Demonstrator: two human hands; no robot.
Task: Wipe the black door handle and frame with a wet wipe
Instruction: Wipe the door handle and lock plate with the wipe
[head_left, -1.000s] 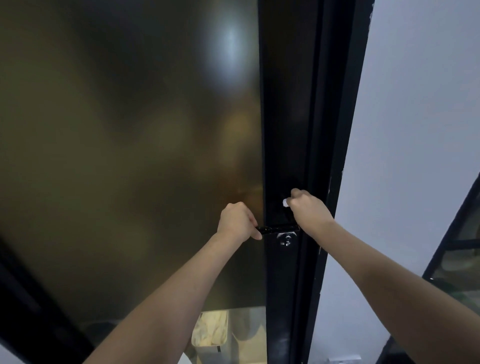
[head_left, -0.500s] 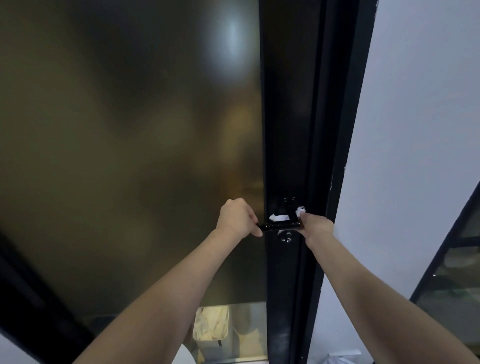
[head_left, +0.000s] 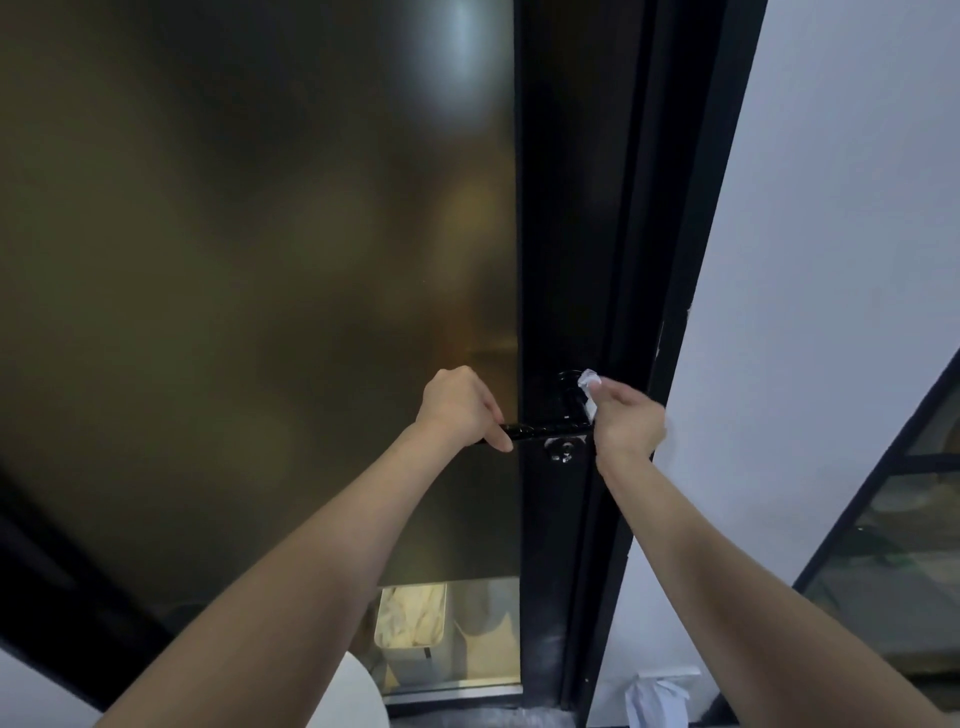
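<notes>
A black lever door handle (head_left: 545, 429) runs level across the black door frame (head_left: 563, 208), with a round lock (head_left: 563, 450) just under it. My left hand (head_left: 460, 408) is closed around the handle's left end. My right hand (head_left: 626, 415) pinches a small white wet wipe (head_left: 589, 388) and presses it against the frame at the handle's round base. The handle's right end is hidden behind my right hand.
The door's dark frosted glass (head_left: 260, 260) fills the left side. A white wall (head_left: 831, 208) stands to the right, with a black-framed window (head_left: 909, 519) beyond. Low down are a lined bin (head_left: 410, 618) seen through clear glass and a white packet (head_left: 657, 696) on the floor.
My right hand dropped from above the handle to its right end, then rose slightly with the wipe to the handle's base. My left hand stayed on the handle.
</notes>
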